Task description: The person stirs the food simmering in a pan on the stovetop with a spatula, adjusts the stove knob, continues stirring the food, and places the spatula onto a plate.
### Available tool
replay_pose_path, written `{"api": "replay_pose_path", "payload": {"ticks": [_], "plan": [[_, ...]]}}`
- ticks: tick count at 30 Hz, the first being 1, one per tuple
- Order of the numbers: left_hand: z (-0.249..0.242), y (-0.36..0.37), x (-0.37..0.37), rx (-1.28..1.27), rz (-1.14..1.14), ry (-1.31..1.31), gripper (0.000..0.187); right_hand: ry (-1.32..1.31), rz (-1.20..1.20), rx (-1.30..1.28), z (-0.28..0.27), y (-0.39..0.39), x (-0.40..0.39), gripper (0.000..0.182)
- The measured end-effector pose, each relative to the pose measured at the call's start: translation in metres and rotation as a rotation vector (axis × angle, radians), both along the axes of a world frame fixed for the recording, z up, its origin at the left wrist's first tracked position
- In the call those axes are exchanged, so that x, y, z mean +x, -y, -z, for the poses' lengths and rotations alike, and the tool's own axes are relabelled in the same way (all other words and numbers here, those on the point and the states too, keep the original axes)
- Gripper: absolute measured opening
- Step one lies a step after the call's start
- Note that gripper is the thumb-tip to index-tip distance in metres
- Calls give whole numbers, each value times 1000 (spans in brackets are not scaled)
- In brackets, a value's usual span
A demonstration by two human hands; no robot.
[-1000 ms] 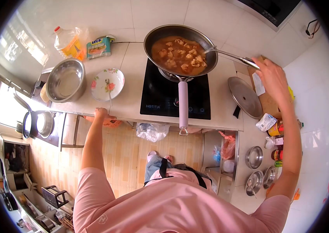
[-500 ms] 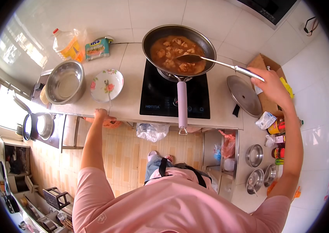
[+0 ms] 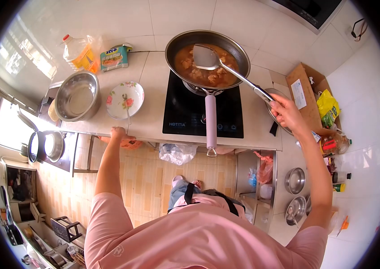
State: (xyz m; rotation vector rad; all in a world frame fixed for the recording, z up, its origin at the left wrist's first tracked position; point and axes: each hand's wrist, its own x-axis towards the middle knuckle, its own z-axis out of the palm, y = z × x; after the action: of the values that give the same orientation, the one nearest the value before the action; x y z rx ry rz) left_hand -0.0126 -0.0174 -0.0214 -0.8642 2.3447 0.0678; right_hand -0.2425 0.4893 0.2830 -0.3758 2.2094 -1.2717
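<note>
My right hand (image 3: 287, 112) is closed around the handle of a metal spatula (image 3: 239, 76). Its broad blade lies over the frying pan (image 3: 244, 71), hiding part of the chunks of meat in brown sauce (image 3: 212, 79). The pan sits on a black induction cooker (image 3: 184, 114), its lilac handle pointing toward me. At the counter's front edge (image 3: 149, 142), my left hand (image 3: 119, 133) rests with fingers curled over it. Just beyond that hand is a white floral plate (image 3: 135, 93) with a spoon (image 3: 127, 107) in it.
Left on the counter stand a steel basin (image 3: 92, 101), an oil bottle (image 3: 75, 51) and a green packet (image 3: 114, 58). To the right are a lid (image 3: 276, 94) behind my hand, a cardboard box (image 3: 304, 92), jars and small steel bowls (image 3: 295, 180). A white bag (image 3: 177, 153) hangs below the counter.
The spatula has turned and its blade, formerly dipped in the sauce, now shows its flat face farther left. My right hand has moved left and toward me. My left hand stays at the edge.
</note>
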Motion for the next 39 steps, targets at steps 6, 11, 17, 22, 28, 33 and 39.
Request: {"api": "replay_pose_path", "payload": {"ticks": [6, 11, 17, 22, 28, 33, 39], "plan": [[-4, -1, 0, 31, -11, 22, 96, -210, -78, 94, 20, 9, 10, 32], [-10, -5, -1, 34, -13, 32, 97, -309, -116, 156, 25, 18, 11, 32], [-4, -6, 4, -51, 43, -102, 79, -328, -118, 163, 24, 26, 13, 30], [-8, -5, 1, -12, 7, -82, 78, -440, -153, 193, 32, 31, 15, 29], [-4, 1, -2, 70, -79, 26, 93, -631, -174, 132, 33, 29, 15, 22], [-2, 2, -1, 106, -78, 20, 93, -541, -147, 181, 19, 32, 18, 15], [-3, 0, 3, 19, 10, -83, 75, -505, -167, 228, 20, 33, 18, 18]]}}
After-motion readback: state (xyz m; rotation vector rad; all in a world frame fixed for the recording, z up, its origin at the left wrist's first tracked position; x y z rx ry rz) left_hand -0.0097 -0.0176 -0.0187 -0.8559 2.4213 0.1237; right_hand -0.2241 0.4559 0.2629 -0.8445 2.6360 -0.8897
